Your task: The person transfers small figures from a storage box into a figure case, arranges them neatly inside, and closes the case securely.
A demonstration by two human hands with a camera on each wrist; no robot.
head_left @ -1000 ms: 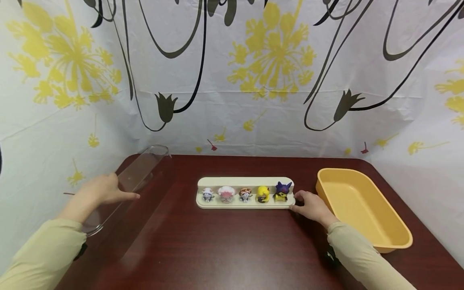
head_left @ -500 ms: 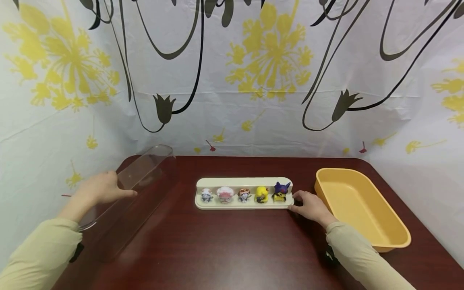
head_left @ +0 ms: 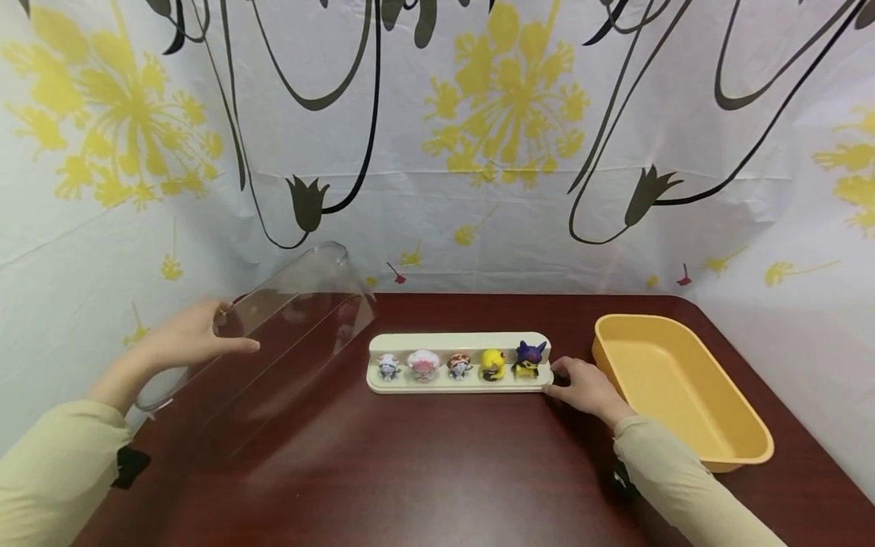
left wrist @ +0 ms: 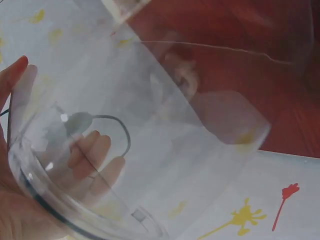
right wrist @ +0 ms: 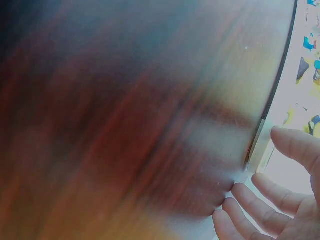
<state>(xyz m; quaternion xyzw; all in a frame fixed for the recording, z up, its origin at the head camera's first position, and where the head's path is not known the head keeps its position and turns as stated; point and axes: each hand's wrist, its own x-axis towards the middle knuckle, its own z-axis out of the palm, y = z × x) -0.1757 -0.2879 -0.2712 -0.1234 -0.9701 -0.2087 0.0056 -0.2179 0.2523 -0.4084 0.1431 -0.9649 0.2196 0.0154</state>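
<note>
On the left of the head view my left hand [head_left: 184, 338] grips a long clear plastic cover [head_left: 307, 327], thumb pointing right and the cover tilted above the table. Through that cover [left wrist: 165, 135] several of my fingers [left wrist: 107, 170] show in the left wrist view. A cream display base [head_left: 444, 388] sits mid-table with several small figurines in a row, among them a yellow one [head_left: 492, 365] and a purple-eared one [head_left: 529, 361]. My right hand [head_left: 586, 390] holds the base's right end between thumb and fingers; the right wrist view shows the thumb [right wrist: 295, 145] at its edge.
A yellow plastic tub [head_left: 680, 395] stands right of the base, close to my right forearm. The dark red table [head_left: 437, 471] ends against a white patterned cloth [head_left: 410, 152] at the back and sides.
My left hand has turned and raised the clear cover, its far end moving up and to the right. The right hand and the base have stayed in place.
</note>
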